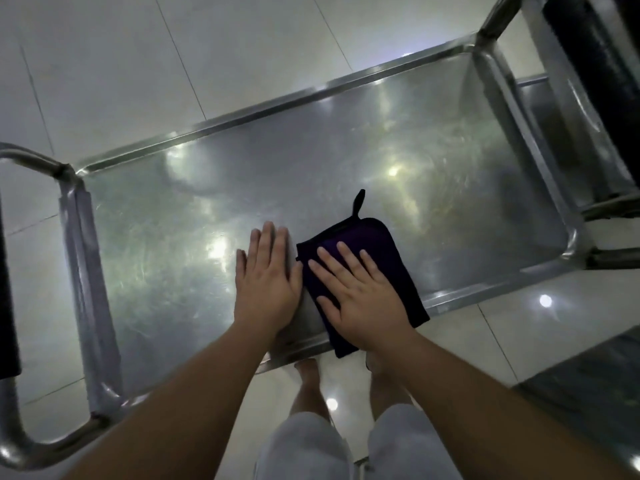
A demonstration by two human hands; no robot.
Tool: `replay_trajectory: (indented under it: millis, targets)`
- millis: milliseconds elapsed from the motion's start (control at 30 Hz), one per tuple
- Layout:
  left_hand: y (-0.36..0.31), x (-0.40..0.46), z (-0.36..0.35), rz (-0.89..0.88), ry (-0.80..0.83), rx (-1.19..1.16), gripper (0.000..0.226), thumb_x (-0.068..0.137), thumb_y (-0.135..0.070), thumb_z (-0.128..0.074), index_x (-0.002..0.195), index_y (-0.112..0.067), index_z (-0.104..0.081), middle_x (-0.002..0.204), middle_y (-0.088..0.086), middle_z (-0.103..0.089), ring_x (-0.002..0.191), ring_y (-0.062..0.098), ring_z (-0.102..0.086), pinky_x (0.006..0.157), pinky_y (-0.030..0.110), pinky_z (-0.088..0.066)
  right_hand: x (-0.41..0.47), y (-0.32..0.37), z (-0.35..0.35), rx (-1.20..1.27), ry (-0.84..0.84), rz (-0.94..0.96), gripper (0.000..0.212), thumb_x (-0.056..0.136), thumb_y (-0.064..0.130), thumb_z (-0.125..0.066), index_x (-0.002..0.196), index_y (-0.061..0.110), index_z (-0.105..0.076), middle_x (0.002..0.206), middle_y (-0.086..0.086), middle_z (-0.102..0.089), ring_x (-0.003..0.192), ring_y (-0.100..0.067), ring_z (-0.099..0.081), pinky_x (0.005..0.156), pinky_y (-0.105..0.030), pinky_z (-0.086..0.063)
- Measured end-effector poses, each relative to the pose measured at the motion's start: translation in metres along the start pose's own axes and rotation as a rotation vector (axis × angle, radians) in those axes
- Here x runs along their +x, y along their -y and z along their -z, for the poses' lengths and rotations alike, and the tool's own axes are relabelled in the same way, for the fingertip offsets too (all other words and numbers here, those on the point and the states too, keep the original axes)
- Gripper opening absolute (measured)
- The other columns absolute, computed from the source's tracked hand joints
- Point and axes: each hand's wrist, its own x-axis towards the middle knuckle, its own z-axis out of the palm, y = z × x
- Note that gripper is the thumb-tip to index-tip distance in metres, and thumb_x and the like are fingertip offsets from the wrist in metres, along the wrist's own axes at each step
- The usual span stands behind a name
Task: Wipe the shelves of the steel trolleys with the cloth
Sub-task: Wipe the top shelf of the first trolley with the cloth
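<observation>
Head view: my right hand (360, 292) presses flat on cloth (377, 258) to wipe; left hand (266, 275) flat, bracing shelf (346, 161).

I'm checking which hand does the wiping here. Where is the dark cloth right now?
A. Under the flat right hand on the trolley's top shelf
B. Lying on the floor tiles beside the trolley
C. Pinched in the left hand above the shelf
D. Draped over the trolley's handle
A: the right hand lies flat on the dark cloth on the steel shelf, while the left hand rests on bare steel beside it.
</observation>
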Motion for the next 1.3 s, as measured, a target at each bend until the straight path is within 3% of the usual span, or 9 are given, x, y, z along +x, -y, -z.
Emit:
replay_trajectory:
  millis: [200, 400, 500, 600, 700, 867, 1033, 1167, 1300]
  targets:
    - [0.010, -0.003, -0.016, 0.003, -0.059, 0.071, 0.064, 0.108, -0.053, -0.018, 0.167, -0.036, -0.002, 0.176, -0.010, 0.001, 0.160, 0.007, 0.010, 0.128, 0.039, 0.009, -0.019, -0.110, 0.026, -0.037, -0.034, -0.107, 0.064, 0.103, 0.054, -0.032, 0.163, 0.037, -0.018, 0.171, 0.011, -0.012, 0.160, -0.019, -0.007, 0.128, -0.050, -0.011]
    - [0.009, -0.004, -0.020, -0.005, -0.100, 0.097, 0.063, 0.109, -0.054, -0.014, 0.168, -0.033, -0.006, 0.176, -0.009, -0.002, 0.161, 0.010, 0.003, 0.129, 0.040, 0.004, -0.041, -0.257, 0.071, -0.046, -0.027, -0.460, 0.069, 0.101, 0.055, -0.023, 0.164, 0.028, -0.019, 0.172, -0.001, -0.018, 0.159, -0.027, -0.012, 0.127, -0.053, -0.009]
    - [0.009, -0.004, -0.023, 0.000, -0.105, 0.104, 0.063, 0.109, -0.052, -0.015, 0.168, -0.032, -0.006, 0.176, -0.009, -0.001, 0.162, 0.011, 0.003, 0.130, 0.045, 0.001, -0.042, -0.269, 0.073, -0.032, -0.057, -0.575, 0.066, 0.104, 0.053, -0.022, 0.165, 0.028, -0.015, 0.173, -0.002, -0.013, 0.159, -0.027, -0.007, 0.128, -0.055, -0.006]
    - [0.011, -0.003, -0.024, 0.008, -0.101, 0.122, 0.063, 0.109, -0.051, -0.016, 0.168, -0.031, -0.005, 0.176, -0.008, 0.001, 0.162, 0.012, 0.003, 0.130, 0.048, -0.002, -0.031, -0.232, 0.064, -0.036, -0.076, -0.614, 0.068, 0.106, 0.053, -0.021, 0.166, 0.022, -0.011, 0.173, -0.006, -0.011, 0.159, -0.033, -0.006, 0.127, -0.056, -0.007]
    - [0.012, -0.002, -0.025, 0.001, -0.105, 0.140, 0.064, 0.109, -0.050, -0.016, 0.168, -0.030, -0.003, 0.176, -0.008, 0.002, 0.162, 0.013, 0.002, 0.129, 0.047, -0.001, -0.015, -0.165, 0.053, -0.034, -0.043, -0.516, 0.070, 0.104, 0.050, -0.027, 0.166, 0.018, -0.015, 0.172, -0.008, -0.014, 0.158, -0.036, -0.010, 0.126, -0.058, -0.013]
    - [0.016, -0.001, -0.030, 0.000, -0.112, 0.180, 0.064, 0.109, -0.049, -0.017, 0.169, -0.028, -0.004, 0.176, -0.006, 0.002, 0.162, 0.015, -0.001, 0.129, 0.048, -0.002, 0.033, -0.030, 0.017, -0.032, 0.013, 0.037, 0.063, 0.108, 0.050, -0.026, 0.166, 0.027, -0.015, 0.173, 0.005, -0.007, 0.160, -0.025, 0.002, 0.127, -0.053, -0.011]
    - [0.016, -0.001, -0.028, -0.002, -0.099, 0.186, 0.065, 0.109, -0.048, -0.019, 0.169, -0.028, -0.004, 0.176, -0.006, 0.003, 0.162, 0.015, 0.001, 0.129, 0.048, -0.003, 0.087, -0.055, 0.034, -0.077, 0.032, 0.202, 0.061, 0.107, 0.050, -0.027, 0.165, 0.033, -0.018, 0.172, 0.009, -0.011, 0.160, -0.019, -0.003, 0.129, -0.048, -0.004]
    - [0.017, -0.002, -0.028, -0.010, -0.095, 0.175, 0.064, 0.109, -0.049, -0.018, 0.168, -0.029, -0.005, 0.176, -0.006, 0.002, 0.162, 0.016, 0.000, 0.129, 0.047, -0.002, 0.105, -0.167, 0.070, -0.063, -0.061, -0.155, 0.065, 0.099, 0.051, -0.035, 0.162, 0.033, -0.029, 0.170, 0.005, -0.025, 0.158, -0.025, -0.018, 0.127, -0.051, -0.011]
    - [0.017, -0.002, -0.028, -0.017, -0.090, 0.187, 0.064, 0.109, -0.050, -0.018, 0.168, -0.028, -0.006, 0.176, -0.006, 0.000, 0.162, 0.017, -0.002, 0.128, 0.050, -0.004, 0.104, -0.265, 0.109, -0.051, -0.053, -0.535, 0.072, 0.098, 0.056, -0.015, 0.165, 0.029, -0.015, 0.174, 0.001, -0.010, 0.159, -0.028, -0.007, 0.128, -0.052, -0.005]
